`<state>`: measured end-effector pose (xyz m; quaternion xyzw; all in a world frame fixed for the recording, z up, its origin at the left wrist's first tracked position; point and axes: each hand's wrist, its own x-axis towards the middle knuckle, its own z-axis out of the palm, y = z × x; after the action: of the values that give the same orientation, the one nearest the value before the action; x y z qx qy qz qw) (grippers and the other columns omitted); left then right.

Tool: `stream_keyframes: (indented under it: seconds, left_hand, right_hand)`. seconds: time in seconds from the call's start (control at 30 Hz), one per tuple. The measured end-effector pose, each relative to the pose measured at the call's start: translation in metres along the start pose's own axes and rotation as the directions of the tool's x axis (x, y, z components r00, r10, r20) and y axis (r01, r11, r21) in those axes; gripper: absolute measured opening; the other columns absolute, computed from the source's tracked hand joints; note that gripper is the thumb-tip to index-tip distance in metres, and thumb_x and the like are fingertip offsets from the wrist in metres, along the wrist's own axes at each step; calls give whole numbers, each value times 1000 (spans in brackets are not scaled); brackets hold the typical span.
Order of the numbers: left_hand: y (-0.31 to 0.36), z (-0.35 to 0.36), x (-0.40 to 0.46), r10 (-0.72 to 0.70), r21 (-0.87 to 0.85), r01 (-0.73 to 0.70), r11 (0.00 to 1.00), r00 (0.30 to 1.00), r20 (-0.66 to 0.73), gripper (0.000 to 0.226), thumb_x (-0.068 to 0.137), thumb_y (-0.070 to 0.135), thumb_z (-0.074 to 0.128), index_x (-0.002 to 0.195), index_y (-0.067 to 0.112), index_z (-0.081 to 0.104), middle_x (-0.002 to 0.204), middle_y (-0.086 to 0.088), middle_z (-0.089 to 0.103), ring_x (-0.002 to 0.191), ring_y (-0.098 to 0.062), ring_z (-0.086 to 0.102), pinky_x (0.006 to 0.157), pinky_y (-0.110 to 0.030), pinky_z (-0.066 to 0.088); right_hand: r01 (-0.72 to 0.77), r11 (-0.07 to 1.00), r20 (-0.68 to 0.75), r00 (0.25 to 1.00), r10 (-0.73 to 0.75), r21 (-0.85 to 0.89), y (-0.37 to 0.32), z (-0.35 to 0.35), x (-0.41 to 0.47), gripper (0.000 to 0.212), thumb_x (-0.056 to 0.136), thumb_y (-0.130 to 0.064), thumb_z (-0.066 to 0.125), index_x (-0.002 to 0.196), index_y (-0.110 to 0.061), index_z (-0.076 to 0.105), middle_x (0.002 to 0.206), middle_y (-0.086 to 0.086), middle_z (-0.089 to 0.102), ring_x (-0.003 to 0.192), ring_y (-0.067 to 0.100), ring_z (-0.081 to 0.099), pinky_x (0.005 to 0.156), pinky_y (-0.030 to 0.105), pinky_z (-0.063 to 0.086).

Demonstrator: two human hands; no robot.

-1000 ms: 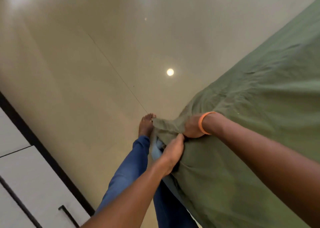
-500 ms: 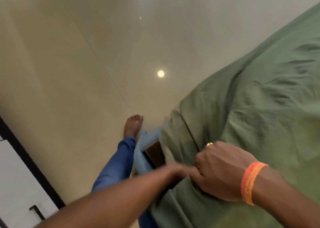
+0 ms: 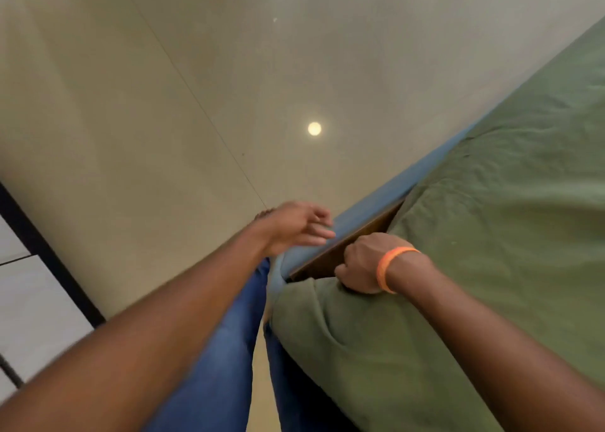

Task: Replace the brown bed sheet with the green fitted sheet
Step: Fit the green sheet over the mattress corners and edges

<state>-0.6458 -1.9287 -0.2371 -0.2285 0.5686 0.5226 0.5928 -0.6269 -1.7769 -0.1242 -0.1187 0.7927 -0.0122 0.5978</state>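
The green fitted sheet (image 3: 497, 222) covers the mattress on the right, wrinkled on top. My right hand (image 3: 361, 263), with an orange wristband, grips the sheet's edge at the mattress side, fingers curled down into the gap. A dark brown wooden board (image 3: 347, 246) shows in that gap, beside the blue bed frame edge (image 3: 386, 199). My left hand (image 3: 296, 227) hovers with fingers spread just left of the blue edge, holding nothing. No brown sheet is in view.
Glossy beige floor tiles (image 3: 183, 110) stretch to the left of the bed, with a lamp's reflection (image 3: 314, 128). White cabinet fronts with a black plinth (image 3: 36, 287) stand at lower left. My legs in blue jeans (image 3: 229, 349) are beside the bed.
My left hand has let go of the sheet and lifted off to the left, fingers spread. My right hand has pushed the sheet edge down into the gap. More of the blue frame shows.
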Motion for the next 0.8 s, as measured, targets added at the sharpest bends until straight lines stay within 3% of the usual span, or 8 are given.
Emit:
stream_keyframes:
  seconds: [0.1, 0.2, 0.3, 0.43, 0.53, 0.6, 0.73, 0.8]
  left_hand:
    - [28, -13, -46, 199, 233, -159, 959, 967, -159, 27, 102, 11, 46, 123, 16, 62, 115, -3, 63, 95, -15, 57, 79, -23, 47]
    - [-7, 7, -67, 75, 361, -38, 932, 993, -89, 21, 102, 32, 51, 105, 17, 66, 107, -7, 67, 93, -21, 62, 81, -32, 48]
    - [-57, 39, -69, -15, 534, 41, 845, 998, -53, 42, 102, 48, 40, 121, 18, 62, 116, -4, 66, 108, -21, 61, 99, -43, 47]
    - [-82, 55, -65, -84, 254, 122, 959, 984, -154, 51, 102, 55, 32, 139, 25, 53, 135, 3, 58, 123, -17, 52, 107, -35, 39]
    - [-80, 55, -61, -185, 17, 187, 982, 977, -103, 47, 103, 51, 34, 133, 23, 57, 129, 3, 62, 119, -15, 56, 109, -34, 39]
    - [-72, 52, -61, -252, -153, 243, 958, 967, -39, 45, 105, 46, 33, 123, 18, 64, 114, -1, 69, 109, -17, 60, 103, -35, 44]
    - [-61, 47, -48, -313, -194, 303, 933, 949, -23, 43, 103, 37, 32, 94, 15, 68, 88, -6, 66, 79, -19, 58, 70, -31, 46]
    - [-63, 53, -38, -335, -172, 320, 932, 940, -62, 41, 103, 34, 35, 98, 13, 69, 95, -7, 70, 88, -20, 64, 79, -33, 53]
  right_hand:
    - [-30, 999, 48, 998, 30, 16, -2, 4, 35, 52, 97, -42, 35, 137, -13, 54, 145, 11, 51, 129, 29, 51, 103, 36, 42]
    - [-43, 999, 62, 997, 42, 21, -2, 6, 56, 48, 99, -39, 38, 134, -12, 56, 142, 11, 53, 126, 29, 54, 100, 37, 44]
    - [-49, 998, 2, 999, 49, 40, -2, 9, 66, 43, 99, -36, 43, 128, -9, 60, 136, 13, 58, 120, 31, 58, 95, 38, 47]
    - [-57, 989, -130, 989, 75, 140, -1, 15, 71, 32, 99, -29, 45, 116, -9, 63, 122, 14, 62, 107, 35, 62, 84, 39, 50]
    - [-37, 985, -343, 934, 94, 170, -2, 18, 70, 27, 99, -24, 42, 103, -11, 65, 112, 13, 64, 100, 35, 62, 76, 36, 45]
    - [-3, 992, -438, 897, 57, 123, -5, 22, 62, 28, 98, -27, 41, 100, -13, 65, 109, 11, 65, 100, 34, 60, 73, 35, 42]
    - [25, 995, -309, 949, -54, -96, -15, 42, 42, 42, 99, -43, 33, 111, -20, 67, 118, 5, 63, 110, 27, 60, 85, 36, 41]
    - [-10, 991, -290, 957, -30, -136, -18, 40, 42, 48, 96, -47, 32, 116, -20, 67, 124, 5, 63, 116, 26, 59, 91, 36, 41]
